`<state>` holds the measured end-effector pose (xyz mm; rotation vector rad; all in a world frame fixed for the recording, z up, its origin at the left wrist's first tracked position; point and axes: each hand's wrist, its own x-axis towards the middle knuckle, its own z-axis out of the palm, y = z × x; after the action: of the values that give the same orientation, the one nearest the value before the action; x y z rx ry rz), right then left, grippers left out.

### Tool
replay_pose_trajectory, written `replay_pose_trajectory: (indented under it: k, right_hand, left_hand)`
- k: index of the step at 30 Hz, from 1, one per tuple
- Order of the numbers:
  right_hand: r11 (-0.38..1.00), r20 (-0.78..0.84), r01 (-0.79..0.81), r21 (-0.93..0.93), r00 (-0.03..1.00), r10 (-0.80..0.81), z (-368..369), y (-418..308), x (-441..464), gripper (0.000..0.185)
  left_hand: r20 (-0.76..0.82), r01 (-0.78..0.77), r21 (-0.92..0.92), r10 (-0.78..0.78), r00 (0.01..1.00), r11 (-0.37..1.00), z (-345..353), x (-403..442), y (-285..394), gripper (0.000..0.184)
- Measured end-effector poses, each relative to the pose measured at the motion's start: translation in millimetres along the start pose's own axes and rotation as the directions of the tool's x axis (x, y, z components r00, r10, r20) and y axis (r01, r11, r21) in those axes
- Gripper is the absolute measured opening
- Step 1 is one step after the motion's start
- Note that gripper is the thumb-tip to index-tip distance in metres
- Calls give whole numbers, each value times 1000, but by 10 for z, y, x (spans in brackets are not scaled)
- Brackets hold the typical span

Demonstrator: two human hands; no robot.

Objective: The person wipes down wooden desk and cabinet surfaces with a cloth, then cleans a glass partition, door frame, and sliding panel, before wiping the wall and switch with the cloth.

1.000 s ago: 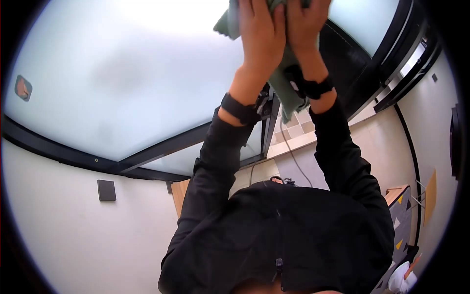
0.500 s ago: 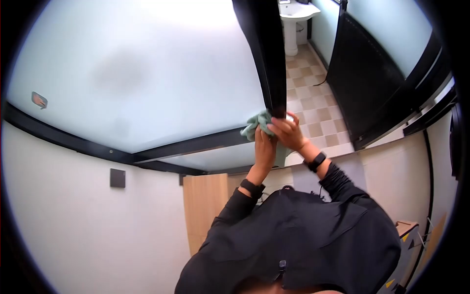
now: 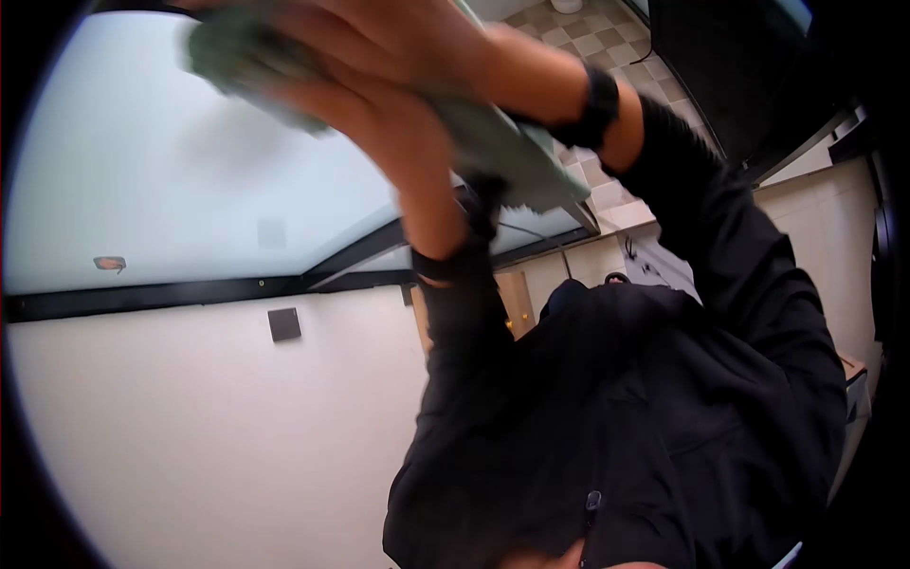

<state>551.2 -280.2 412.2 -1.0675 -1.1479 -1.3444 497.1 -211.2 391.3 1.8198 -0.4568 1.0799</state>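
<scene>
A green cloth [image 3: 517, 156] is raised in front of the frosted glass panel [image 3: 104, 161], high in the view. One bunched part of it sticks out to the left of my fingers, and another part hangs down between my wrists. My left hand [image 3: 379, 119] is closed on the cloth from below. Crossing above it, my right hand [image 3: 417, 43] also grips the cloth. Motion blurs both hands, and some fingertips are hidden or cut off at the top edge.
A black frame rail [image 3: 171, 289] runs along the panel's lower edge. Below it, a dark square plate [image 3: 283, 324] sits on the white wall [image 3: 209, 436]. Checkered floor tiles [image 3: 607, 43] and a black door panel [image 3: 730, 66] lie to the right, with a wooden cabinet [image 3: 517, 302] lower down.
Both hands have moved up and left with the cloth, from the frame corner to in front of the glass, and look closer to the camera. More of the cloth now hangs loose.
</scene>
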Motion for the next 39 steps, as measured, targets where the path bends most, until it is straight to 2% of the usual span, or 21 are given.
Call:
replay_pose_trajectory:
  k: [2, 3, 4, 6, 7, 8, 9, 10, 12, 13, 17, 19, 22, 28, 29, 31, 33, 34, 35, 36, 39]
  right_hand:
    - [1000, 22, 23, -10, 1000, -22, -63, 92, -457, 42]
    - [993, 173, -80, -90, 980, 95, -239, -114, -780, 41]
    - [972, 217, -205, -117, 950, 226, -333, -231, -1173, 39]
    - [908, 285, -311, -281, 876, 388, -481, -489, -2066, 33]
    - [879, 304, -307, -365, 853, 424, -546, -598, -2486, 42]
    - [826, 299, -411, -385, 792, 533, -621, -737, -2841, 42]
    - [761, 290, -505, -407, 719, 631, -633, -847, -3061, 43]
    - [759, 285, -498, -419, 722, 631, -572, -897, -3128, 43]
    - [729, 213, -569, -380, 714, 667, -535, -862, -3127, 47]
    - [763, 241, -534, -365, 737, 631, -559, -823, -2882, 50]
    - [944, 193, -271, -187, 932, 306, -359, -421, -1574, 45]
    - [961, 101, -233, -146, 963, 249, -195, -307, -949, 47]
    - [977, -9, -171, -127, 985, 171, -35, -203, -435, 40]
    - [939, 31, -275, -207, 957, 288, -140, -295, -1169, 49]
    - [922, -33, -295, -250, 954, 297, -172, -324, -1443, 43]
    - [864, 16, -389, -321, 910, 415, -273, -478, -2016, 57]
    - [799, 16, -473, -371, 857, 515, -325, -655, -2589, 63]
    - [774, 10, -510, -376, 833, 554, -317, -706, -2768, 65]
    - [777, 36, -520, -354, 823, 567, -342, -740, -2821, 64]
    - [785, 68, -523, -333, 817, 573, -382, -713, -2840, 64]
    - [864, 149, -436, -253, 864, 480, -398, -567, -2318, 58]
  left_hand:
    - [63, -28, 304, 9, 998, 952, 64, -669, -459, 60]
    - [139, -50, 492, -21, 990, 869, 35, -1069, -773, 63]
    - [164, 129, 306, -185, 969, 943, 87, -1415, -873, 61]
    - [198, 519, -74, -497, 845, 852, 192, -2108, -1073, 57]
    - [206, 538, 77, -542, 815, 839, 160, -2381, -1138, 54]
    - [212, 540, 74, -543, 813, 838, 129, -2502, -1130, 54]
    - [218, 410, 243, -462, 860, 879, 104, -2578, -1127, 51]
    - [240, 258, 396, -371, 897, 881, 105, -2584, -1126, 49]
    - [224, 449, 138, -469, 854, 883, 195, -2451, -1150, 44]
    - [271, 360, 174, -396, 877, 916, 147, -2313, -1080, 39]
    - [6, 256, -384, -275, 961, 887, 166, -1542, -867, 53]
    - [6, 147, -268, -151, 989, 952, 56, -973, -630, 60]
    - [-65, 269, -441, -330, 942, 856, 21, -581, -317, 60]
    - [163, 185, -401, -129, 978, 897, 26, -1030, -682, 55]
    - [194, 252, -298, -200, 960, 921, 36, -1270, -817, 54]
    - [231, 319, -198, -272, 934, 927, 16, -1796, -1062, 54]
    - [302, 747, -434, -700, 647, 504, -32, -2166, -1220, 57]
    - [306, 747, -432, -697, 649, 506, -120, -2275, -1322, 57]
    - [301, 492, -40, -459, 836, 869, -192, -2362, -1416, 54]
    - [284, 307, 103, -324, 903, 946, -181, -2379, -1454, 54]
    - [174, 291, 77, -300, 938, 954, -112, -2119, -1325, 54]
